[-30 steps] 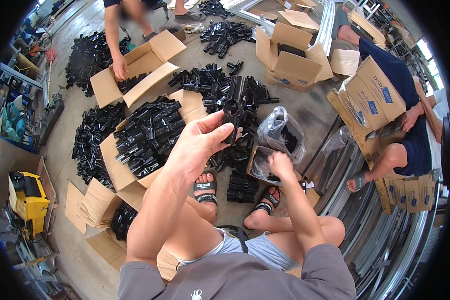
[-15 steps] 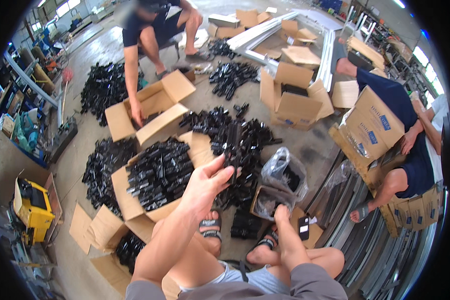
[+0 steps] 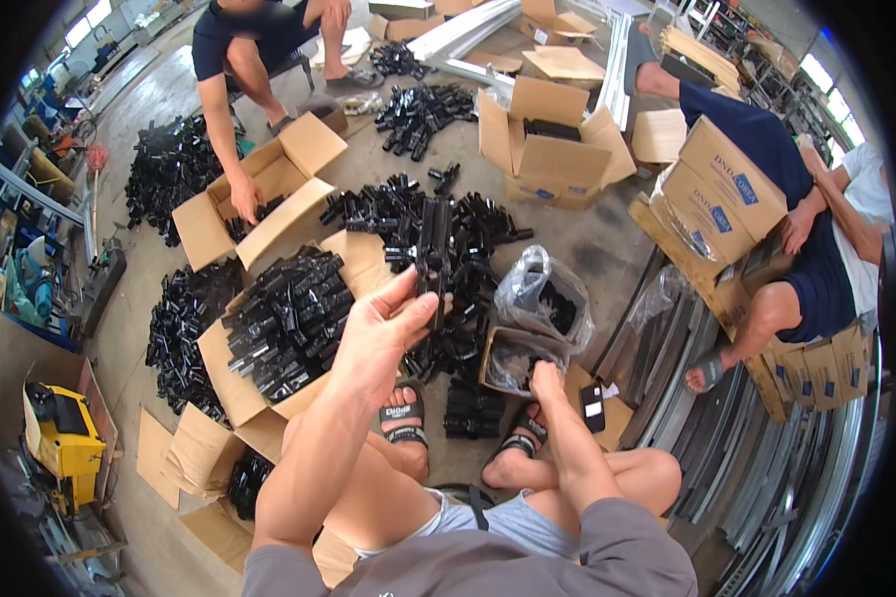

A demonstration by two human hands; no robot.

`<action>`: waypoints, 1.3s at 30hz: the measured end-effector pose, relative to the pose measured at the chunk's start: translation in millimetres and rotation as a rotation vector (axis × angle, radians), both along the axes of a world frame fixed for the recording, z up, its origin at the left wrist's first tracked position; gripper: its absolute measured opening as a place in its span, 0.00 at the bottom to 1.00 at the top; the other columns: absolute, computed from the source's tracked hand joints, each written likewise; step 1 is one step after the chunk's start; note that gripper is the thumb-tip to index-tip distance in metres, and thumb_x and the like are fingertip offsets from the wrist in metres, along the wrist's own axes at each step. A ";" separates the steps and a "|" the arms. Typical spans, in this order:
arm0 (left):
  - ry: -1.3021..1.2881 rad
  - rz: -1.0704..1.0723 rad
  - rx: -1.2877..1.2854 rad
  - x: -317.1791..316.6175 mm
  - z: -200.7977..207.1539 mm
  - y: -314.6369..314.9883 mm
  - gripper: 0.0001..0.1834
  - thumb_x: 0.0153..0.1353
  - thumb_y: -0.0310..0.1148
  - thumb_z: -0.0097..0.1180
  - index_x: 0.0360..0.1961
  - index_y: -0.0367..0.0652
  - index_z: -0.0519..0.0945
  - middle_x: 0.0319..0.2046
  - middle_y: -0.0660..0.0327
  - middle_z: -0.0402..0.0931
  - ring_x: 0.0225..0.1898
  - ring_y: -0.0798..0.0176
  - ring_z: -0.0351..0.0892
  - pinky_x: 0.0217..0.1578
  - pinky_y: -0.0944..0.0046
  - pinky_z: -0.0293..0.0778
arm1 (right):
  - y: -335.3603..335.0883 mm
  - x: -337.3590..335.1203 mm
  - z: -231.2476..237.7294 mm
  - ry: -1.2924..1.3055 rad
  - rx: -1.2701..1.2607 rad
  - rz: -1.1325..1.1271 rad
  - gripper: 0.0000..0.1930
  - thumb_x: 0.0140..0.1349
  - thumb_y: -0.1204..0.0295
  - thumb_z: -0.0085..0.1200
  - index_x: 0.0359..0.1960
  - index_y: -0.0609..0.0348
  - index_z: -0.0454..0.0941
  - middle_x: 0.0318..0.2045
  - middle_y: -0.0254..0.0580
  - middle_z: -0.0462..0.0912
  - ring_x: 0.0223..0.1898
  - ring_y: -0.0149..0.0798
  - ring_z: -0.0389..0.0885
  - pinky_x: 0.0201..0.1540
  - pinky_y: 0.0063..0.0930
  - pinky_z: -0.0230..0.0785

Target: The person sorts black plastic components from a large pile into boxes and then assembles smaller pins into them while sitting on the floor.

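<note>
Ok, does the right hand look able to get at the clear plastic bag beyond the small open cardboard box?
Likely yes. The right hand is at the near side of the small open cardboard box, the clear plastic bag stands just beyond, and nothing appears to block a reach over.

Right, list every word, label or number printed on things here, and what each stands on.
I won't copy wording; print shows here:
Large brown carton, right: lettering and blue panels, legible.
Open carton, upper middle: blue mark, too small to read.
Stacked cartons, far right: blue marks, too small.
Wearer's left sandal: pale strap lettering, small.
Black part in the left hand: none that I can make out.
</note>
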State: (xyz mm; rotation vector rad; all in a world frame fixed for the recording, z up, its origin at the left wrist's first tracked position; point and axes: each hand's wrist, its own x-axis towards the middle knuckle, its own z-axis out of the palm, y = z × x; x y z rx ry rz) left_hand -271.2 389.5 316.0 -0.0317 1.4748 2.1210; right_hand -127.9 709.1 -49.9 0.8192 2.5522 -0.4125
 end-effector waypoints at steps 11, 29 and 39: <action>-0.035 -0.007 -0.002 3.7 5.6 8.0 0.19 0.73 0.29 0.61 0.62 0.41 0.80 0.51 0.65 0.85 0.51 0.71 0.84 0.55 0.66 0.77 | 7.2 3.1 -3.0 -0.049 0.009 -0.037 0.16 0.64 0.71 0.53 0.49 0.64 0.85 0.52 0.63 0.86 0.57 0.61 0.84 0.60 0.52 0.77; 0.032 -0.007 0.025 7.6 -5.0 7.7 0.21 0.71 0.29 0.63 0.64 0.42 0.80 0.52 0.66 0.86 0.52 0.73 0.83 0.59 0.65 0.76 | -137.4 -73.7 311.6 1.189 -1.399 -0.309 0.08 0.67 0.84 0.62 0.46 0.68 0.81 0.45 0.48 0.88 0.46 0.36 0.89 0.51 0.30 0.85; 0.036 -0.011 0.074 7.4 -6.2 6.2 0.25 0.70 0.28 0.63 0.67 0.41 0.77 0.51 0.67 0.85 0.51 0.74 0.83 0.57 0.67 0.77 | -143.9 -85.5 325.0 1.202 -1.045 -0.045 0.09 0.66 0.83 0.63 0.47 0.66 0.85 0.40 0.42 0.89 0.39 0.30 0.88 0.42 0.24 0.82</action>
